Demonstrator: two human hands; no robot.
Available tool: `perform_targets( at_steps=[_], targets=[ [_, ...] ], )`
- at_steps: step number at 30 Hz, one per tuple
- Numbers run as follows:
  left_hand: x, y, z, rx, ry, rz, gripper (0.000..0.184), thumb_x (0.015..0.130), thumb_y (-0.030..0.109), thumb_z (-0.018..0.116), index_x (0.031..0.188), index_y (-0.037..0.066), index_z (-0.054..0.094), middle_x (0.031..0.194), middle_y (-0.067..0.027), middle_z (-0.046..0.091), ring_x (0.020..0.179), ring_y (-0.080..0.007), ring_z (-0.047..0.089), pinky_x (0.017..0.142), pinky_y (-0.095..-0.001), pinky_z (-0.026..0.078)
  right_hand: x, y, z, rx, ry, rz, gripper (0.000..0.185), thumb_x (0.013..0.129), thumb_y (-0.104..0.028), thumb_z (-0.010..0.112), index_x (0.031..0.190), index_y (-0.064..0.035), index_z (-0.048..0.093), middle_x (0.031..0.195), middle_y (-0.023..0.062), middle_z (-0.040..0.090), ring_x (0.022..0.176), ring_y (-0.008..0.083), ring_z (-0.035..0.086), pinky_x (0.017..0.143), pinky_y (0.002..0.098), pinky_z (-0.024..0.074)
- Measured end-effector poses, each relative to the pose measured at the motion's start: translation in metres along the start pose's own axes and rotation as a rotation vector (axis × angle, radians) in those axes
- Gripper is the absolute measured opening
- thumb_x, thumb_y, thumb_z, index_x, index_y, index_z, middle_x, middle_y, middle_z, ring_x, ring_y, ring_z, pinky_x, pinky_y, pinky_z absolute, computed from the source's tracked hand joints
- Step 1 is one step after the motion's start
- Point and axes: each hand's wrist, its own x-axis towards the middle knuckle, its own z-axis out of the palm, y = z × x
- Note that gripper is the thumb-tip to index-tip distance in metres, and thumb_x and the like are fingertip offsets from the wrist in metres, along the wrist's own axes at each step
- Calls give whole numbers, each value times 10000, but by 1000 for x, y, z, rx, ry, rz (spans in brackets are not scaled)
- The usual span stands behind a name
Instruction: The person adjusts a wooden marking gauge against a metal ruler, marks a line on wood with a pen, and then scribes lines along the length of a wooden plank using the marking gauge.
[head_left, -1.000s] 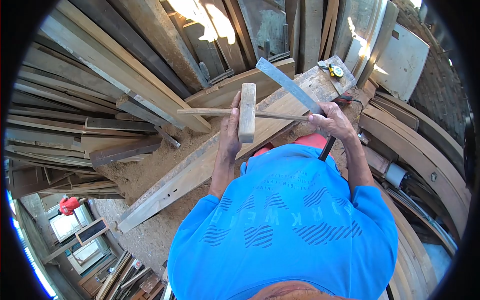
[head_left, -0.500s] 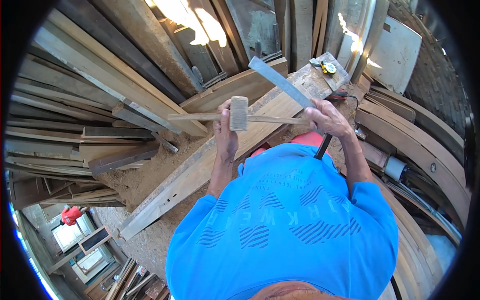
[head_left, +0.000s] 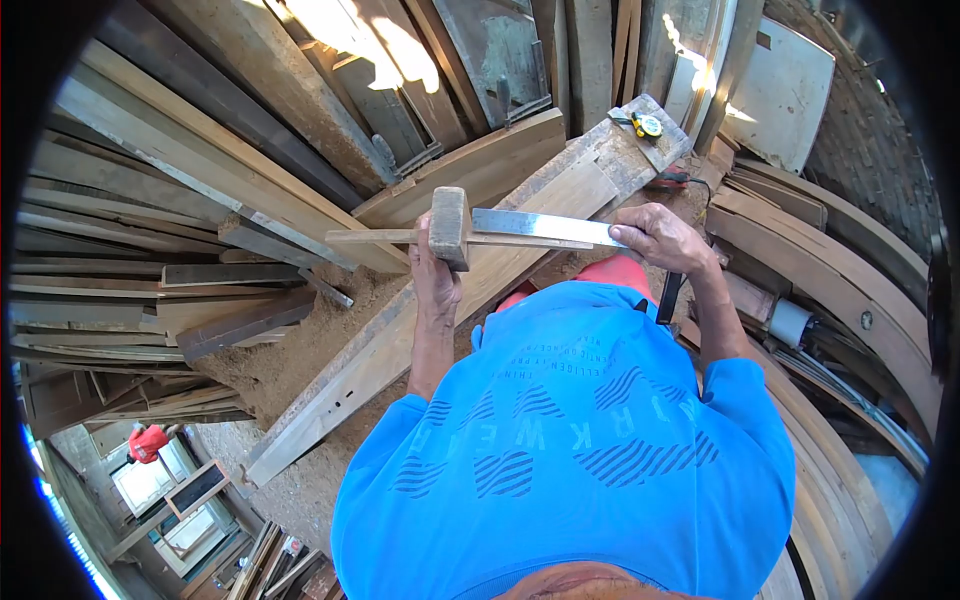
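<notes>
We have both hands full, held up over the bench (head_left: pixel 672 152). Left hand (head_left: pixel 436 282): closed around the stem of a wooden marking gauge (head_left: pixel 451 228), thumb and fingers right by its block. The block stands upright across the stem, and the stem (head_left: pixel 365 237) sticks out on both sides, running roughly level toward the right hand. Right hand (head_left: pixel 664 238): fingers wrapped around a try square (head_left: pixel 545 227) near its corner, dark handle (head_left: pixel 671 298) pointing down toward the shirt, metal blade laid along the stem toward the block. Blade tip is at the block; we can't really tell from this angle if they touch.

Below the hands we get a long pale board (head_left: pixel 385 352) lying diagonally along the bench, with small dark slots near its lower left end. Yellow-and-black tape measure (head_left: pixel 649 126) on the worn far end of the bench, well apart from both hands. Red-and-black tool (head_left: pixel 672 181) just beside that end. Sawdust (head_left: pixel 258 372) covers the ground to the left, next to stacked planks (head_left: pixel 120 245). Lower left, well away, we have another person in a red top (head_left: pixel 149 443).
</notes>
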Motion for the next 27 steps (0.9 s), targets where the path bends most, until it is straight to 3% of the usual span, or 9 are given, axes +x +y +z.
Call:
perform_targets(
  at_steps=[17, 20, 27],
  targets=[
    [7, -1, -3, 36, 44, -40, 315, 1092, 319, 566, 1224, 72, 713, 1105, -9, 738, 1011, -127, 683, 901, -312, 544, 10, 2, 7, 13, -15, 2, 374, 1064, -292, 580, 905, 31, 677, 653, 131, 602, 594, 233, 578, 608, 427, 482],
    [9, -1, -2, 22, 40, -40, 321, 1092, 321, 567, 1225, 68, 712, 1091, -8, 742, 990, -125, 687, 892, -312, 547, 14, 8, 8, 1, -42, 11, 332, 1078, -259, 565, 960, 28, 682, 646, 69, 536, 601, 144, 525, 577, 363, 454],
    [13, 4, 4, 81, 88, -81, 341, 1097, 335, 549, 1214, 60, 712, 1077, -20, 750, 978, -128, 698, 875, -310, 553, 25, 22, 14, 29, -77, 30, 355, 1082, -300, 564, 1007, 19, 701, 657, 48, 563, 609, 132, 535, 565, 353, 462]
  ],
)
